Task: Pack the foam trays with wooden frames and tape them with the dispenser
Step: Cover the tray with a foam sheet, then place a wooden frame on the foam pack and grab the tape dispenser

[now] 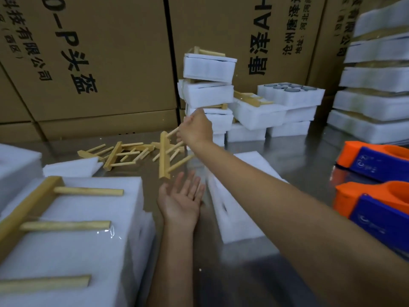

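My right hand (194,127) is stretched out over the steel table and grips a wooden frame (164,158) by its prongs, lifted above a loose pile of wooden frames (119,152). Below it, my left hand (182,199) lies palm up with fingers apart, holding nothing. A white foam tray (236,209) lies on the table right of my left hand, partly under my right forearm. At the near left a taped foam tray (93,251) carries a wooden frame (33,209) on top. Two orange and blue tape dispensers (376,209) sit at the right edge.
A leaning stack of packed foam trays (208,85) stands behind my right hand, with lower foam trays (290,96) beside it. A tall stack of foam trays (376,85) rises at the right. Big cardboard boxes (88,63) wall off the back.
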`<state>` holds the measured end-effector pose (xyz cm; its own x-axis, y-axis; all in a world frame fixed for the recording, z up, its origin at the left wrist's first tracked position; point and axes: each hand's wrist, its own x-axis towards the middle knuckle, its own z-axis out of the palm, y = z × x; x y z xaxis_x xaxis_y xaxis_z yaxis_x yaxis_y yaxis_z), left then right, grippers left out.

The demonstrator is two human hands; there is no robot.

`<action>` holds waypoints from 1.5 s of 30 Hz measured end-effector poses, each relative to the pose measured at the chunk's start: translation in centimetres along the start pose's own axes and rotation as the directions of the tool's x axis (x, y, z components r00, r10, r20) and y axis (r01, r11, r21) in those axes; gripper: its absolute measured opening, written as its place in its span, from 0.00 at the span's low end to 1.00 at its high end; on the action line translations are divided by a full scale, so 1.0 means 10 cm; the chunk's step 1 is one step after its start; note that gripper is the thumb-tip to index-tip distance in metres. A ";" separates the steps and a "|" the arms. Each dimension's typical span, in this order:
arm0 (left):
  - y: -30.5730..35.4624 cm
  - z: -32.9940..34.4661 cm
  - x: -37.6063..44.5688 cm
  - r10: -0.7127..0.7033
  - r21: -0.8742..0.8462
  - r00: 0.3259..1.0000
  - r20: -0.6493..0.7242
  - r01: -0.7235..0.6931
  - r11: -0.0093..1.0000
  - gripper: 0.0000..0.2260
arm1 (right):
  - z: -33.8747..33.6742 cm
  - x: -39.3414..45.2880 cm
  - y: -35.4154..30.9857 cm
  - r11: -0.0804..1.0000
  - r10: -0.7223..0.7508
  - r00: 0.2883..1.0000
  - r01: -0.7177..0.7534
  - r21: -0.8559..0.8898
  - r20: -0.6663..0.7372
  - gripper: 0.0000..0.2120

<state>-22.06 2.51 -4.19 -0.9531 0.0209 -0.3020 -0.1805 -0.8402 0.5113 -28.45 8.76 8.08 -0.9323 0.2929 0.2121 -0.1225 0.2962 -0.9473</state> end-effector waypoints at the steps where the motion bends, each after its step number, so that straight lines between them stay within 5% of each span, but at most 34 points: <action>1: 0.01 0.03 -0.04 0.034 0.027 0.999 0.022 -0.035 0.999 0.18 | -0.18 0.00 0.00 0.999 0.033 0.999 -0.033 0.022 0.004 0.02; 6: -0.08 0.24 -0.19 0.262 0.382 0.959 0.109 -0.283 0.880 0.13 | -1.09 -0.06 0.28 0.974 0.211 0.977 -0.214 0.079 0.036 0.10; 9: -0.25 0.35 -0.30 0.256 0.559 0.927 0.275 -0.370 0.742 0.16 | -1.46 -0.14 0.62 0.972 0.152 0.988 -0.146 -0.183 0.018 0.15; 11: -0.36 0.39 -0.36 0.182 0.683 0.927 0.328 -0.366 0.632 0.22 | -1.58 -0.20 0.89 0.874 0.088 0.995 -0.098 -0.475 -0.043 0.12; 13: -0.41 0.39 -0.41 0.110 0.776 0.937 0.331 -0.337 0.533 0.30 | -1.65 -0.29 1.04 0.839 0.160 0.986 -0.158 -0.521 -0.042 0.19; 16: -0.44 0.34 -0.42 0.036 0.734 0.948 0.318 -0.269 0.624 0.31 | -1.82 -0.42 1.09 0.900 0.416 0.879 -0.435 0.032 0.235 0.29; 19: -0.42 0.34 -0.51 0.006 0.703 0.952 0.306 -0.230 0.673 0.19 | -1.91 -0.69 1.24 0.741 0.313 0.838 -0.510 0.438 0.447 0.30; 23: -0.31 0.32 -0.54 -0.092 0.726 0.962 0.258 -0.130 0.675 0.35 | -1.73 -0.98 1.33 0.654 0.246 0.877 -0.464 0.598 0.413 0.26; 25: -0.21 0.26 -0.54 -0.098 0.709 0.960 0.263 -0.124 0.695 0.25 | -1.65 -1.04 1.29 0.674 0.260 0.878 -0.462 0.577 0.401 0.22; 27: -0.12 0.20 -0.56 -0.127 0.723 0.962 0.242 -0.091 0.685 0.17 | -1.60 -1.10 1.26 0.705 0.311 0.858 -0.496 0.506 0.408 0.24; 30: -0.06 0.18 -0.60 -0.159 0.744 0.964 0.213 -0.054 0.666 0.20 | -1.62 -1.20 1.10 0.784 0.376 0.857 -0.497 0.372 0.352 0.26; 33: -0.08 0.22 -0.63 -0.152 0.713 0.959 0.238 -0.066 0.698 0.13 | -1.89 -1.27 0.84 0.966 0.255 0.966 -0.252 -0.062 0.053 0.15; 35: -0.12 0.24 -0.64 -0.133 0.696 0.957 0.258 -0.089 0.713 0.15 | -2.24 -1.36 0.78 0.849 -0.072 0.977 -0.047 -0.527 -0.203 0.09; 37: -0.19 0.26 -0.63 -0.090 0.679 0.955 0.283 -0.133 0.722 0.17 | -2.64 -1.50 0.89 0.646 -0.286 0.865 -0.144 -0.749 -0.413 0.11; 39: -0.25 0.30 -0.69 -0.068 0.666 0.954 0.292 -0.151 0.731 0.16 | -2.95 -1.64 1.12 0.582 -0.302 0.770 -0.318 -0.748 -0.562 0.17; 41: -0.29 0.33 -0.74 -0.071 0.673 0.963 0.259 -0.127 0.729 0.19 | -3.07 -1.70 1.36 0.524 -0.297 0.748 -0.392 -0.756 -0.594 0.22; 45: -0.31 0.36 -0.78 0.001 0.705 0.984 0.176 -0.127 0.698 0.23 | -3.12 -1.66 1.45 0.478 -0.432 0.729 -0.314 -0.820 -0.531 0.25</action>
<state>-14.93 6.93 -0.54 -0.9812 0.1146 -0.1551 -0.1763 -0.2072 0.9623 -4.15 36.52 -1.67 -0.4462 0.5681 0.6915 0.5129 0.7955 -0.3226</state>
